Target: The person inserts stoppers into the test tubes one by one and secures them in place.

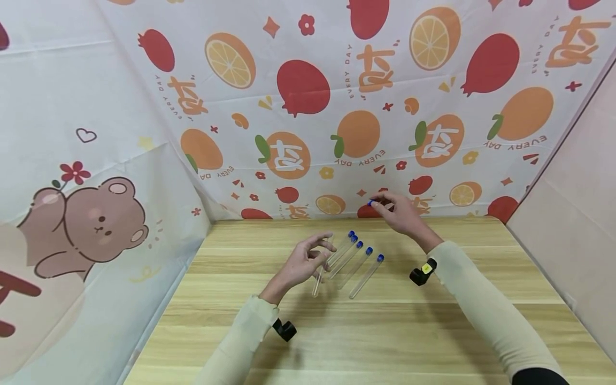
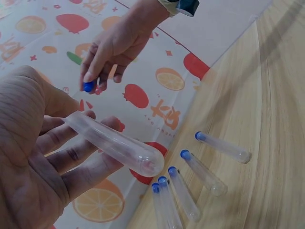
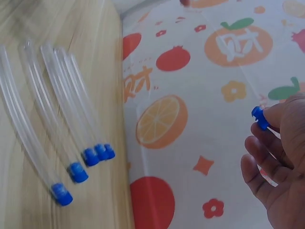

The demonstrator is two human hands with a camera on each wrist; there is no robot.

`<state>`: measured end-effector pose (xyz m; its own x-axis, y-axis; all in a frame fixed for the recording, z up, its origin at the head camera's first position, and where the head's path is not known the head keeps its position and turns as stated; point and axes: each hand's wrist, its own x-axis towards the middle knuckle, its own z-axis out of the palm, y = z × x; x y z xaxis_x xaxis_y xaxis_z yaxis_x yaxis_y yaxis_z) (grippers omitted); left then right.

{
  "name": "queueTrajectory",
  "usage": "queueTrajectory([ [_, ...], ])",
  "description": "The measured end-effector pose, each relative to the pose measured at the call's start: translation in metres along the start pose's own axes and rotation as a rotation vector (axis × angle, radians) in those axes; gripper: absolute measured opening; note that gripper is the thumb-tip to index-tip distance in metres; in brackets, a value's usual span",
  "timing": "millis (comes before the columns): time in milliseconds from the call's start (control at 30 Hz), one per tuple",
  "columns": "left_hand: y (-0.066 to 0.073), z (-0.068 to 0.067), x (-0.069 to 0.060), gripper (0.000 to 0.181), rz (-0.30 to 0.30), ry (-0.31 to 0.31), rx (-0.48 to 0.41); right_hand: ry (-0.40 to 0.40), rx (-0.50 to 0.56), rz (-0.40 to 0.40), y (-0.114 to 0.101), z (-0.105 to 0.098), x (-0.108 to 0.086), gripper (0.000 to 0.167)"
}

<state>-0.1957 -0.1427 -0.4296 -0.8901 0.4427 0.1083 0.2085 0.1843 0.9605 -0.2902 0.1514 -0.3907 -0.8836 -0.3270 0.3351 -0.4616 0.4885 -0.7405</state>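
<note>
My left hand (image 1: 302,262) pinches a clear test tube (image 2: 116,145) near its upper end, between thumb and fingers. No stopper shows on this tube, and its rounded end points away from the palm in the left wrist view. Farther right and higher, my right hand (image 1: 403,215) holds a small blue cap (image 3: 259,118) between thumb and fingertips, apart from the tube. Several clear test tubes with blue caps (image 1: 367,277) lie side by side on the table between the two hands, their capped ends toward the back.
The wooden table (image 1: 231,342) meets a fruit-printed cloth (image 1: 332,171) hanging at its back edge. A bear-printed cloth (image 1: 101,230) hangs on the left, and a pale wall (image 1: 577,214) stands on the right. Each wrist bears a small black camera (image 1: 285,330).
</note>
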Motion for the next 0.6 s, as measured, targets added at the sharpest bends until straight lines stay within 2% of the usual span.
queueTrajectory([
  [167, 0.003, 0.004, 0.0, 0.046, -0.007, 0.009, -0.022, -0.015, 0.014, -0.038, -0.012, 0.001, -0.001, 0.031],
  [600, 0.01, 0.011, 0.001, 0.05, 0.034, -0.001, -0.005, 0.003, 0.101, -0.102, -0.034, 0.004, -0.007, 0.024],
])
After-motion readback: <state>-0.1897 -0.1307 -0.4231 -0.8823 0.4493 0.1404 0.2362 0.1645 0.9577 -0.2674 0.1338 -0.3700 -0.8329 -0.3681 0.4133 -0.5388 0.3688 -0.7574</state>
